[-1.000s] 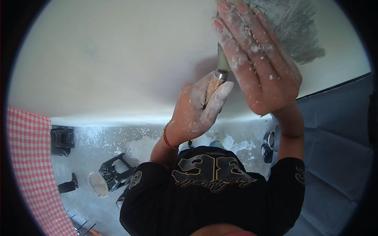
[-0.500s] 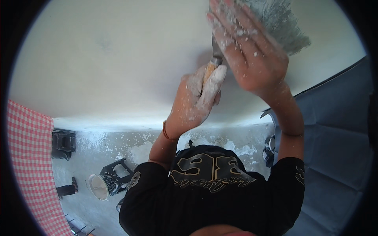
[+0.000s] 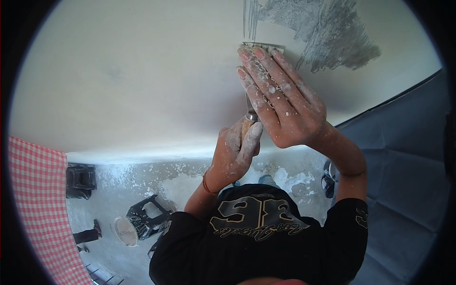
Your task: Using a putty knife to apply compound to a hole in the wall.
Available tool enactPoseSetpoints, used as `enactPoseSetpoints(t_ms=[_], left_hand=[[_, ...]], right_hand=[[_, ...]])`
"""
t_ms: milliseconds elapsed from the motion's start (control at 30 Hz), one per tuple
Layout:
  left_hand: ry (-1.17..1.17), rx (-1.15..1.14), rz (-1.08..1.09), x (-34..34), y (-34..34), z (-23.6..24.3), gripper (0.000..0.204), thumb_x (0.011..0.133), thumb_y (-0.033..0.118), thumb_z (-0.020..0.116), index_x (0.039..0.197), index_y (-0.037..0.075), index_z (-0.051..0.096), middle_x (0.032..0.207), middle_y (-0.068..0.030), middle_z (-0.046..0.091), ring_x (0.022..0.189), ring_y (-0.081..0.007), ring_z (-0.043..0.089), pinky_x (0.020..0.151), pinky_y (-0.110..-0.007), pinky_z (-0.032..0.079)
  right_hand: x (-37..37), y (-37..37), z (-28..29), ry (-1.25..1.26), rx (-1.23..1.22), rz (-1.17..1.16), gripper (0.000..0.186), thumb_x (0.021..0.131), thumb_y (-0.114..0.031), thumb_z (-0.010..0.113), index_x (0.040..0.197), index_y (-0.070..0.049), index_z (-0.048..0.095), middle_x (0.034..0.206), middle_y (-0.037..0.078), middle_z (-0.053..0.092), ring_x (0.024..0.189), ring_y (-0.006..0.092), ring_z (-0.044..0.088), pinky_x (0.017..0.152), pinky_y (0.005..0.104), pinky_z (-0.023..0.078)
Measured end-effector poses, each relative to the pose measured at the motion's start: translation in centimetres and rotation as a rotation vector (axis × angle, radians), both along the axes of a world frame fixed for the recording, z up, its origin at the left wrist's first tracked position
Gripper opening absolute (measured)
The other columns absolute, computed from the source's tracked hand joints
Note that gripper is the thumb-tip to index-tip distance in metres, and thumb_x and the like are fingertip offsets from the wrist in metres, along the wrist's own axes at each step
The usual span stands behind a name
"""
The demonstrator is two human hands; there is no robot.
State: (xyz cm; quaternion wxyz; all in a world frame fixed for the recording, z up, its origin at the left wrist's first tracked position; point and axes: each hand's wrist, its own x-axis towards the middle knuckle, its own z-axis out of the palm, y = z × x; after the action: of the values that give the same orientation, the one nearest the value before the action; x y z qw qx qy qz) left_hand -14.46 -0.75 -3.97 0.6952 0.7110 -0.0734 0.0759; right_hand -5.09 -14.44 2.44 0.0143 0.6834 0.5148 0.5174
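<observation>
A scraper (image 3: 247, 126) with a wooden handle and a wide metal blade lies against the pale wall (image 3: 142, 71). My left hand (image 3: 236, 151), dusted white, is closed around its handle. Over the blade my right hand (image 3: 289, 102) is laid flat, fingers stretched out and close together, with white crumbs on them. The fingertips reach almost to the blade's far edge, and most of the blade is hidden beneath them. Beyond that edge, thin grey streaks (image 3: 251, 21) and a scraped grey patch (image 3: 339, 40) mark the wall.
On the spattered floor at lower left are a bucket of pale paste (image 3: 126, 232) and a dark stool (image 3: 148, 213). A pink checked cloth (image 3: 38, 199) hangs at left, a grey-blue sheet (image 3: 403, 180) at right. Another person's leg (image 3: 87, 236) shows beside the cloth.
Both hands and the scraper have moved down the wall toward me and slightly left. More of the grey patch and the streaks has come into sight.
</observation>
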Motion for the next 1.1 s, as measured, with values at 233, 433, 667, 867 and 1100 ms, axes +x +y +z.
enactPoseSetpoints(t_ms=[233,433,667,867,1100], left_hand=[[0.019,0.024,-0.017,-0.1,0.7,0.1,0.037,0.109,0.031,0.05,0.095,-0.002,0.06,0.059,-0.005,0.057,0.051,-0.0143,0.055,0.054,-0.031,0.044],[-0.02,0.059,-0.039,-0.2,1.1,-0.3,0.038,0.108,0.034,0.052,0.101,-0.002,0.061,0.059,-0.0054,0.057,0.052,-0.0156,0.057,0.055,-0.033,0.046],[-0.025,0.045,-0.055,0.8,1.0,-0.1,0.035,0.106,0.03,0.054,0.113,-0.003,0.063,0.059,-0.0069,0.057,0.052,-0.017,0.056,0.056,-0.033,0.046],[-0.158,0.149,-0.013,2.5,1.6,2.7,0.034,0.105,0.027,0.057,0.12,-0.002,0.063,0.061,-0.0086,0.055,0.053,-0.0182,0.054,0.057,-0.034,0.047],[-0.11,0.028,-0.011,3.5,0.7,4.8,0.033,0.107,0.03,0.054,0.1,-0.002,0.062,0.06,-0.0051,0.057,0.054,-0.0133,0.056,0.056,-0.032,0.046]], right_hand=[[0.2,0.2,-0.1,-0.017,0.036,0.013,0.027,0.091,-0.009,0.061,0.111,0.004,0.074,0.124,0.021,0.071,0.125,0.0341,0.064,0.108,0.0475,0.054],[0.3,0.2,0.1,-0.034,0.008,0.02,0.026,0.093,-0.01,0.059,0.108,0.004,0.075,0.119,0.021,0.073,0.123,0.034,0.066,0.106,0.0476,0.055],[0.9,0.0,0.9,-0.019,-0.003,0.012,0.027,0.091,-0.009,0.064,0.114,0.001,0.075,0.119,0.019,0.074,0.122,0.0323,0.067,0.106,0.0478,0.055],[1.5,0.8,4.0,-0.067,0.122,0.051,0.03,0.089,-0.009,0.065,0.114,0.001,0.075,0.12,0.018,0.074,0.121,0.0314,0.068,0.105,0.0466,0.055],[2.3,0.3,6.1,-0.072,0.147,0.11,0.032,0.081,-0.01,0.063,0.108,0.002,0.076,0.123,0.017,0.072,0.124,0.0319,0.065,0.108,0.0465,0.053]])
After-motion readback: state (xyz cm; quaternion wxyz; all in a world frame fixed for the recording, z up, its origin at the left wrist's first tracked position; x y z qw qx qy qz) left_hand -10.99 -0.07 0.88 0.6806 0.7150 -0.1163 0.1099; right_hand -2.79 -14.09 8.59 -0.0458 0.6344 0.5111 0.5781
